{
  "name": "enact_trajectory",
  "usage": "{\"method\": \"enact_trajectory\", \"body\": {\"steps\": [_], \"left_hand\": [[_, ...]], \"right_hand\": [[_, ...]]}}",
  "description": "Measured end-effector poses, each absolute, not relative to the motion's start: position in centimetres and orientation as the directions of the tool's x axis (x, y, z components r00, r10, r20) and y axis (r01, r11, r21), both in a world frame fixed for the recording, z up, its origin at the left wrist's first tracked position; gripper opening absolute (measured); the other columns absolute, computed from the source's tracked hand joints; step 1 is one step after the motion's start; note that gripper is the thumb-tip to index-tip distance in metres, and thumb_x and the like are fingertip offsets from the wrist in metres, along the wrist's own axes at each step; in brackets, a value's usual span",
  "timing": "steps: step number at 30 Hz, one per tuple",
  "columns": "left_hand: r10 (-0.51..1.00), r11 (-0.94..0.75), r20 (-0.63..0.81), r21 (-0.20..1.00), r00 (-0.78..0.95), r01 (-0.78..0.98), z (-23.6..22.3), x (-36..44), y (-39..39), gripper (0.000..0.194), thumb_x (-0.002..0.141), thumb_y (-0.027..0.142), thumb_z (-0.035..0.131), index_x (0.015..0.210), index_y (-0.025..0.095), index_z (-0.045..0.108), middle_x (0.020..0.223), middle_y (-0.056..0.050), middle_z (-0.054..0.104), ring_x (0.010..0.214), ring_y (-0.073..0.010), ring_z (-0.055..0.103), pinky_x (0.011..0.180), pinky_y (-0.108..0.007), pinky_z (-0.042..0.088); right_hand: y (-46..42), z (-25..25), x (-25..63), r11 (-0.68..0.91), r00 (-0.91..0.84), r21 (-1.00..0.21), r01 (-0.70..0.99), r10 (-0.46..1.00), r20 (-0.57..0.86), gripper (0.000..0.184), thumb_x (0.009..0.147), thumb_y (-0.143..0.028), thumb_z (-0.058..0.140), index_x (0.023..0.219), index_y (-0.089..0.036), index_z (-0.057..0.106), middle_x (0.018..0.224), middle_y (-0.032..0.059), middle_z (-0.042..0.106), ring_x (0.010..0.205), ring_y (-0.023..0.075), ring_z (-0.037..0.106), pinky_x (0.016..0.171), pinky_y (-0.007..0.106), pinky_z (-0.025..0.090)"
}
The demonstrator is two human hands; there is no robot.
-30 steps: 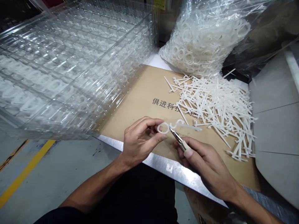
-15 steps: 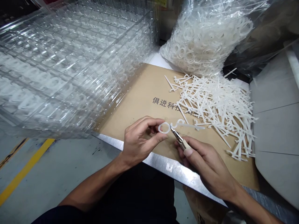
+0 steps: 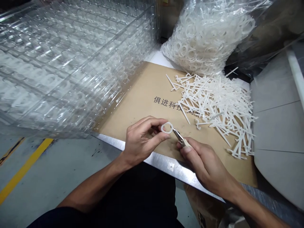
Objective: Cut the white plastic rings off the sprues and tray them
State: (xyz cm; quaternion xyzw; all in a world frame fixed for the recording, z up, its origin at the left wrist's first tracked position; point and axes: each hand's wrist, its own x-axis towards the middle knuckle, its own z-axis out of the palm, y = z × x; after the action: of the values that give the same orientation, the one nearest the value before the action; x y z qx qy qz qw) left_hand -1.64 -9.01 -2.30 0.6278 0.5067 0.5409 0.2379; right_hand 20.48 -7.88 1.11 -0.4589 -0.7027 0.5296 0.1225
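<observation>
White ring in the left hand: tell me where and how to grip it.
I'd pinch the white ring by its left rim, coming from the left, as the left hand does: its band is slim, and the metal-tipped tool is at its right edge.

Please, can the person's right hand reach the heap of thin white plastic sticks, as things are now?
Probably yes, though the right hand is busy gripping a pale-handled metal hand tool. The white heap lies uncovered on the brown cardboard sheet close by, with nothing visible between.
</observation>
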Motion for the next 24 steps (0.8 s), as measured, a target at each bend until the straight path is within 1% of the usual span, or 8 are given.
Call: {"method": "enact_trajectory", "body": {"steps": [3,6,9,15,19,24], "left_hand": [[0.905,-0.343,0.409,0.865,-0.117,0.366,-2.42,-1.76,-9.14,0.026,0.085,0.027,0.085,0.107,0.018,0.076,0.091,-0.004,0.076,0.079,-0.0124,0.070,0.070,-0.022,0.057],[0.912,-0.327,0.388,0.883,-0.131,0.336,-2.71,-1.85,-9.29,0.028,0.084,0.022,0.086,0.109,0.019,0.076,0.093,-0.004,0.076,0.079,-0.0129,0.070,0.072,-0.023,0.056],[0.921,-0.313,0.366,0.898,-0.132,0.310,-2.98,-1.85,-9.33,0.029,0.083,0.020,0.086,0.111,0.020,0.076,0.096,-0.005,0.075,0.081,-0.0146,0.070,0.075,-0.026,0.057],[0.933,-0.294,0.338,0.914,-0.122,0.279,-3.03,-1.86,-9.27,0.031,0.085,0.024,0.084,0.115,0.021,0.076,0.095,-0.006,0.073,0.082,-0.0157,0.069,0.076,-0.028,0.057],[0.939,-0.289,0.324,0.924,-0.113,0.249,-2.95,-1.94,-9.32,0.032,0.085,0.020,0.084,0.116,0.022,0.075,0.092,-0.004,0.071,0.082,-0.0152,0.068,0.076,-0.027,0.055],[0.946,-0.287,0.308,0.941,-0.099,0.181,-3.23,-2.03,-9.36,0.036,0.081,0.017,0.087,0.116,0.022,0.075,0.093,-0.004,0.070,0.083,-0.0161,0.068,0.077,-0.027,0.055]], "right_hand": [[-7.71,0.63,20.62,-0.110,-0.503,-0.881,0.461,0.785,-0.361,0.043,0.110,-0.055,0.037,0.093,-0.021,0.056,0.076,-0.0002,0.052,0.067,0.0155,0.048,0.059,0.030,0.037],[-7.53,0.34,20.72,-0.208,-0.479,-0.906,0.369,0.792,-0.378,0.045,0.108,-0.059,0.041,0.086,-0.021,0.051,0.077,-0.0005,0.053,0.066,0.0138,0.045,0.058,0.028,0.038],[-7.53,0.24,20.78,-0.218,-0.488,-0.920,0.326,0.794,-0.361,0.046,0.107,-0.059,0.044,0.082,-0.022,0.048,0.077,-0.0006,0.054,0.065,0.0130,0.045,0.058,0.028,0.038],[-7.64,0.08,20.85,-0.210,-0.505,-0.920,0.332,0.784,-0.361,0.043,0.108,-0.058,0.044,0.085,-0.022,0.049,0.080,-0.0006,0.055,0.068,0.0133,0.048,0.060,0.028,0.040],[-7.62,0.04,20.85,-0.216,-0.502,-0.918,0.334,0.783,-0.367,0.042,0.107,-0.058,0.045,0.086,-0.022,0.049,0.081,0.0000,0.056,0.069,0.0138,0.049,0.060,0.029,0.040],[-7.59,0.11,20.76,-0.213,-0.503,-0.915,0.342,0.781,-0.370,0.040,0.107,-0.058,0.046,0.092,-0.021,0.055,0.084,0.0005,0.058,0.071,0.0144,0.051,0.061,0.029,0.041]]}}
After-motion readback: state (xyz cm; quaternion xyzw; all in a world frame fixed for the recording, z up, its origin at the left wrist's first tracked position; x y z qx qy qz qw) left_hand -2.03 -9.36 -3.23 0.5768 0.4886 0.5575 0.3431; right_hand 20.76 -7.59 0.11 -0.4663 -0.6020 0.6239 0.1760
